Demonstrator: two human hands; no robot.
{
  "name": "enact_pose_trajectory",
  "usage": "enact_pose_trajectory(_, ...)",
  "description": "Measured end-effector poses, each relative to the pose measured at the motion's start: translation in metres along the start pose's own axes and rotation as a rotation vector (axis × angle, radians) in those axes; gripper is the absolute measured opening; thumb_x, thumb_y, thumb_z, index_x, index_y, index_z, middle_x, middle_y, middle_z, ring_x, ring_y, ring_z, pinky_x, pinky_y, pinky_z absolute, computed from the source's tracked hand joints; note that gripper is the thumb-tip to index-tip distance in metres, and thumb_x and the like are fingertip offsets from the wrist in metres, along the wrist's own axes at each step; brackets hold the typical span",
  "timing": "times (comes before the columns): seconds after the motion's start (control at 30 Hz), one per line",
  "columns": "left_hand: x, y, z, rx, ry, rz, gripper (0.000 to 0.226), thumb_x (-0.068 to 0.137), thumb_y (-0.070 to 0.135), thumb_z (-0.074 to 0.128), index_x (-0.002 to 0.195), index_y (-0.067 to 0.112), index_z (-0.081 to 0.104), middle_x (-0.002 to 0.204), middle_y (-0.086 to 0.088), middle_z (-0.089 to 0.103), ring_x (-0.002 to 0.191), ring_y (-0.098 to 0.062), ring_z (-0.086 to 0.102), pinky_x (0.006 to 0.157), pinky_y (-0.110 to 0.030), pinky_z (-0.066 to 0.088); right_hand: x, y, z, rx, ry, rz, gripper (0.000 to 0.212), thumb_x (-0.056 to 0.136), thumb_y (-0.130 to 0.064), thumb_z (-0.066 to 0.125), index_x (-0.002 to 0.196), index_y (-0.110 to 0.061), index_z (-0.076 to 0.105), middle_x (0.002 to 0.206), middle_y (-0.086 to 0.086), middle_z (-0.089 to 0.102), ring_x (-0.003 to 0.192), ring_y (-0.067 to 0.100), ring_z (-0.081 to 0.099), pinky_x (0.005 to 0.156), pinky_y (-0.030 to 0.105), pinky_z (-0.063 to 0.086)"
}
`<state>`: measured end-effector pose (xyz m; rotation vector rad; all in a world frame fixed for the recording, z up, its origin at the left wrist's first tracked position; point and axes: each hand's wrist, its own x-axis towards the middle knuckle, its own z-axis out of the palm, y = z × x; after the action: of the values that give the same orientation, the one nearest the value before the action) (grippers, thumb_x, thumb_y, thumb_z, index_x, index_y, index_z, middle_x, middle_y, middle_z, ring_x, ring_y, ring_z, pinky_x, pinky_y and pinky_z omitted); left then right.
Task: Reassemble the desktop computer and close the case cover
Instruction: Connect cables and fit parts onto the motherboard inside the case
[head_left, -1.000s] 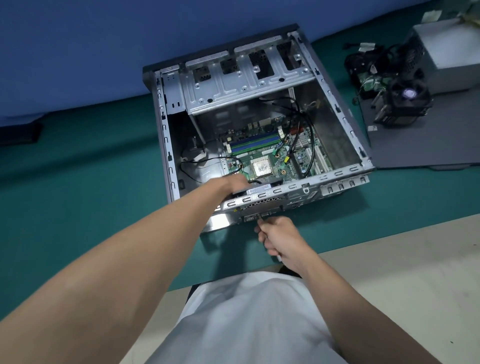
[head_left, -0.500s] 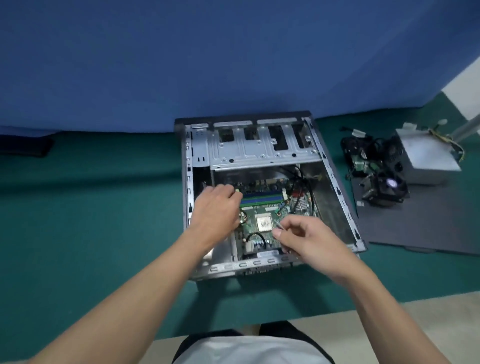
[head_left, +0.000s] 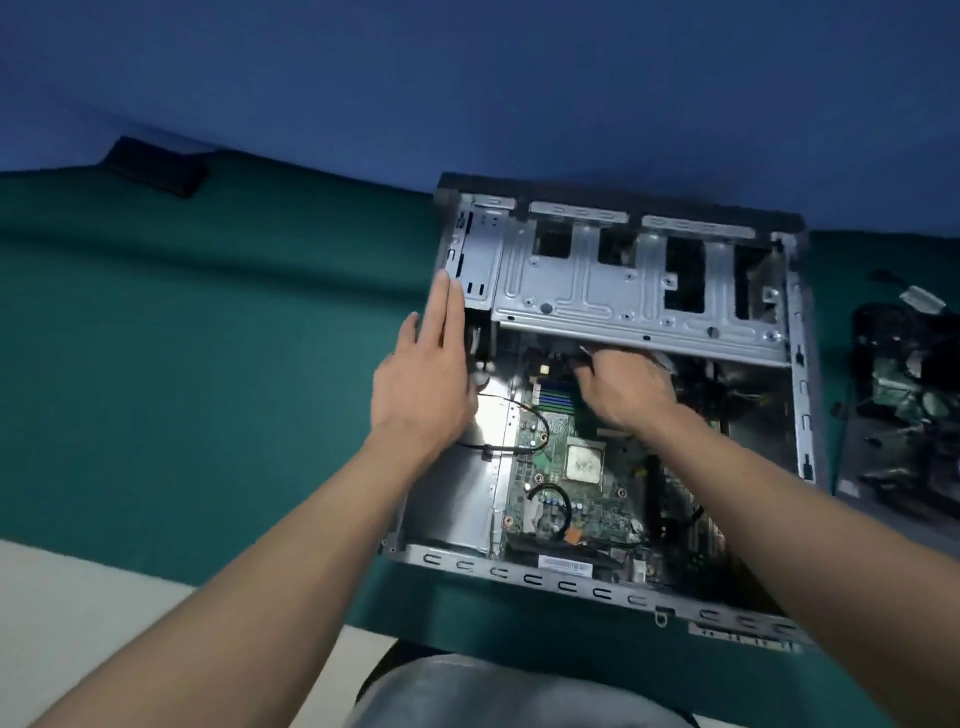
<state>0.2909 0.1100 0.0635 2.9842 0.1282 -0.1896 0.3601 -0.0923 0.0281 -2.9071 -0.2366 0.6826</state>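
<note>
Open computer case (head_left: 571, 584) lies on its side on the green desk (head_left: 208, 364), slotted near rim toward the person. Inside, the green motherboard (head_left: 597, 512) shows a bare silver processor (head_left: 584, 461) and looping black cables (head_left: 545, 431). The left hand (head_left: 423, 384) rests against the case's left wall, fingers (head_left: 447, 312) straight and pressed together. The right hand (head_left: 623, 389) reaches under the grey drive cage (head_left: 597, 291), fingers curled; whether they pinch anything cannot be told.

silver case (head_left: 644, 291), green motherboard (head_left: 582, 499) with blue slots (head_left: 557, 397), teal mat (head_left: 208, 364), seemingly black cables (head_left: 540, 431).
</note>
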Motion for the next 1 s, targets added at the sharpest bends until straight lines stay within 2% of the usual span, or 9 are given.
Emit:
enact_pose_trajectory(0.1,0.0,0.002,-0.003,-0.028,-0.003,-0.026,0.095,0.09,0.03,0.059,0.153,0.015,-0.011,0.158,0.009,-0.025,0.105,-0.028,0.05,0.062,-0.036,0.05,0.011,-0.004,0.008,-0.043,-0.125,0.022,0.033,0.102,-0.042,0.029,0.093,-0.017,0.048,0.076,0.002,0.05,0.057,0.016,0.044,0.057,0.025,0.034)
enact_pose_trajectory(0.2,0.0,0.004,-0.002,-0.005,0.002,-0.052,0.093,0.089,0.027,0.058,0.153,0.016,-0.009,0.159,0.008,-0.024,0.08,-0.025,0.046,0.054,-0.035,0.04,0.016,-0.007,0.017,-0.074,-0.164,0.018,0.037,0.103,-0.044,0.028,0.09,-0.016,0.047,0.072,0.0,0.05,0.055,0.012,0.044,0.049,0.026,0.032)
enact_pose_trajectory(0.37,-0.001,0.005,-0.001,0.02,0.01,-0.065,0.092,0.088,0.023,0.058,0.154,0.015,-0.006,0.16,0.007,-0.02,0.074,-0.025,0.046,0.052,-0.035,0.039,0.022,-0.015,0.024,-0.035,-0.105,-0.006,0.04,0.103,-0.043,0.03,0.089,-0.011,0.05,0.064,0.0,0.048,0.045,0.013,0.047,0.037,0.021,0.037)
enact_pose_trajectory(0.4,-0.001,0.005,-0.002,0.023,0.01,-0.065,0.092,0.088,0.022,0.058,0.154,0.015,-0.006,0.16,0.007,-0.02,0.074,-0.025,0.046,0.051,-0.035,0.038,0.023,-0.017,0.023,-0.021,-0.139,0.0,0.046,0.102,-0.048,0.026,0.088,-0.011,0.05,0.066,0.001,0.049,0.047,0.014,0.049,0.043,0.024,0.045)
enact_pose_trajectory(0.47,-0.002,0.006,-0.002,0.019,0.005,-0.068,0.092,0.088,0.021,0.058,0.154,0.015,-0.006,0.16,0.007,-0.02,0.075,-0.025,0.046,0.052,-0.035,0.037,0.025,-0.02,0.023,-0.011,-0.248,0.022,0.053,0.101,-0.053,0.02,0.09,-0.011,0.051,0.077,0.005,0.055,0.06,0.018,0.054,0.07,0.04,0.055)
enact_pose_trajectory(0.57,-0.001,0.006,-0.001,0.025,0.001,-0.071,0.093,0.087,0.02,0.058,0.154,0.014,-0.007,0.16,0.006,-0.021,0.075,-0.025,0.046,0.052,-0.034,0.037,0.03,-0.02,0.028,-0.021,-0.3,0.062,0.044,0.104,-0.042,0.023,0.099,-0.009,0.053,0.089,0.007,0.057,0.08,0.024,0.058,0.087,0.045,0.05)
enact_pose_trajectory(0.7,-0.001,0.007,-0.001,0.038,-0.001,-0.081,0.095,0.087,0.021,0.06,0.154,0.014,-0.008,0.16,0.006,-0.022,0.073,-0.024,0.045,0.051,-0.033,0.035,0.03,-0.025,0.034,-0.024,-0.183,0.062,0.032,0.102,-0.034,0.035,0.086,-0.012,0.052,0.069,0.001,0.049,0.065,0.02,0.054,0.062,0.033,0.046)
enact_pose_trajectory(0.87,-0.001,0.006,0.002,0.048,0.003,-0.074,0.097,0.087,0.022,0.061,0.153,0.014,-0.008,0.16,0.004,-0.022,0.071,-0.023,0.045,0.049,-0.033,0.035,0.027,-0.022,0.042,-0.029,-0.129,0.083,0.027,0.101,-0.025,0.042,0.082,-0.011,0.055,0.065,0.0,0.05,0.054,0.016,0.051,0.048,0.026,0.041)
enact_pose_trajectory(1.0,-0.001,0.006,0.0,0.043,-0.008,-0.074,0.095,0.088,0.022,0.06,0.153,0.014,-0.009,0.159,0.005,-0.023,0.072,-0.023,0.045,0.05,-0.033,0.036,0.032,-0.023,0.037,0.024,-0.217,0.125,0.025,0.102,-0.025,0.038,0.093,-0.01,0.056,0.07,0.001,0.049,0.06,0.016,0.049,0.056,0.028,0.043)
